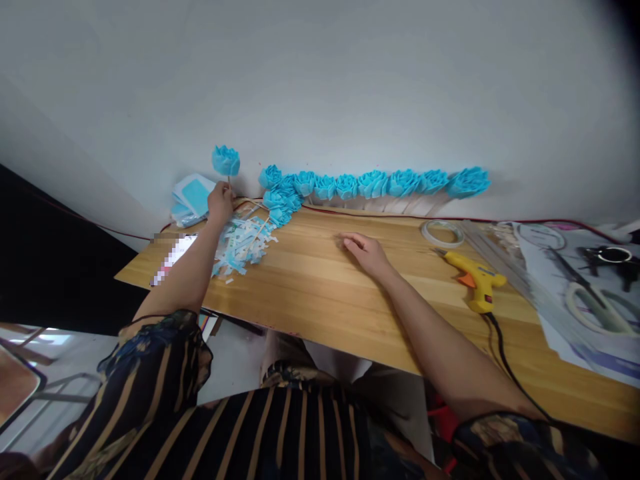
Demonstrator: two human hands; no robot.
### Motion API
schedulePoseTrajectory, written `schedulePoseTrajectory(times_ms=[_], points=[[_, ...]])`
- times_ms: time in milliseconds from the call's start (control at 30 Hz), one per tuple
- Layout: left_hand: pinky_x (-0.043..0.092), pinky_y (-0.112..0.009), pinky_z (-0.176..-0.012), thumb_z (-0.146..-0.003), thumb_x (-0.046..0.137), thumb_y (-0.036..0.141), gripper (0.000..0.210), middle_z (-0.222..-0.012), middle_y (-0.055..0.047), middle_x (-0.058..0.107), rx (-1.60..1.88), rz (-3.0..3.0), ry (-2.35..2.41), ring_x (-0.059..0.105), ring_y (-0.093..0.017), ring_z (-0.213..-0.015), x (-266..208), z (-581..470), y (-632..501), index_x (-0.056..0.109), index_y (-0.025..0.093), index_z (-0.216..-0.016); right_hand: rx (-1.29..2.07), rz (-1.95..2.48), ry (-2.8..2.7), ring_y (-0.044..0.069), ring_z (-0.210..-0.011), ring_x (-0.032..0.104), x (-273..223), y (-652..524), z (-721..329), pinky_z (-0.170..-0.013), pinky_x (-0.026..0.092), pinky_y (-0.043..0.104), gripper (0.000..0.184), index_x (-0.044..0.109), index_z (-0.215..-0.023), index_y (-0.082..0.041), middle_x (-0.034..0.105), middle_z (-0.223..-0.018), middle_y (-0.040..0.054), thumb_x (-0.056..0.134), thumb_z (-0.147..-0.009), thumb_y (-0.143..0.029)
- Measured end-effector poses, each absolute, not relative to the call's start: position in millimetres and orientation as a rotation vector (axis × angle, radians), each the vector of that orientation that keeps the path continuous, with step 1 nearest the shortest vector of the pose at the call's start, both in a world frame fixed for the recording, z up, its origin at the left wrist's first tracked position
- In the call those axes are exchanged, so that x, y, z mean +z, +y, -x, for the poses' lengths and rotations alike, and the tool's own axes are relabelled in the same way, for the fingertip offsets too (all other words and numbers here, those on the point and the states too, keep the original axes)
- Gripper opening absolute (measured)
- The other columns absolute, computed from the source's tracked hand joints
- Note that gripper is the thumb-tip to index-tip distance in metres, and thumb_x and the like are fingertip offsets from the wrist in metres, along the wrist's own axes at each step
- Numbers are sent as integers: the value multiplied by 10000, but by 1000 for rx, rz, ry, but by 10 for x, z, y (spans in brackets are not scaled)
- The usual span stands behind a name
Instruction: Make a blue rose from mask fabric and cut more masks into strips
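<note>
My left hand is closed round the thin stem of a blue artificial flower, which stands upright above the fist against the wall. Below that hand lies a heap of blue and white paper scraps. My right hand rests on the wooden table, its fingers loosely stretched out and holding nothing. Several more blue flowers lean in a row along the wall, and a small cluster of them lies at the row's left end.
On the right lie a yellow glue gun with a black cord, a roll of clear tape, clear glue sticks, scissors and keys. At left are a phone and packs of blue paper. A red cable runs along the wall.
</note>
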State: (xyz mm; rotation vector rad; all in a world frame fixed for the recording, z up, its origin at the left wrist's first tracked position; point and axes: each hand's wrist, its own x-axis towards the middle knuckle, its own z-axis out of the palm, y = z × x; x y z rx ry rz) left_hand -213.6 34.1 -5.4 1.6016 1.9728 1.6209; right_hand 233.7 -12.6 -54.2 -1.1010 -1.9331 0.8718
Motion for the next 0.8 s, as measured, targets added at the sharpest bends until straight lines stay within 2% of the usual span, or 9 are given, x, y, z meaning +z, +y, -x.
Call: schedulePoseTrajectory(times_ms=[133, 267, 333, 567, 800], points=[[456, -236, -553, -897, 521, 340, 136, -679, 2, 551, 1783, -1503, 2074, 500, -126, -546, 47, 2184, 354, 548, 206, -893, 857, 1096, -1933, 224, -906, 714, -552, -120, -2333, -851, 529, 369, 376, 742, -1163, -190, 795, -1024, 80, 521, -936, -393], [554, -264, -660, -916, 527, 518, 323, -834, -45, 614, 2003, -1477, 1820, 616, -161, -743, 157, 2150, 524, 524, 210, -1014, 849, 1083, -1947, 220, -924, 718, -572, -107, -2333, -850, 525, 353, 376, 736, -1176, -198, 797, -1034, 69, 521, -939, -395], [575, -277, -686, -910, 528, 558, 360, -867, -56, 636, 1985, -1507, 1746, 640, -177, -796, 165, 2107, 620, 519, 221, -1034, 846, 1087, -1950, 222, -923, 719, -577, -103, -2335, -845, 523, 348, 378, 736, -1175, -192, 798, -1031, 71, 523, -936, -394], [585, -273, -679, -897, 541, 547, 350, -828, -59, 664, 1915, -1538, 1719, 647, -159, -731, -11, 2006, 851, 551, 207, -983, 867, 1103, -1947, 217, -903, 718, -552, -115, -2340, -833, 529, 343, 366, 734, -1177, -207, 797, -1016, 62, 516, -945, -388], [587, -363, -776, -880, 514, 586, 429, -885, -92, 659, 1795, -1606, 1755, 656, -204, -805, -83, 2084, 969, 567, 191, -1039, 876, 1089, -1933, 223, -935, 722, -579, -94, -2352, -851, 522, 349, 372, 736, -1170, -204, 795, -1036, 68, 525, -939, -405]])
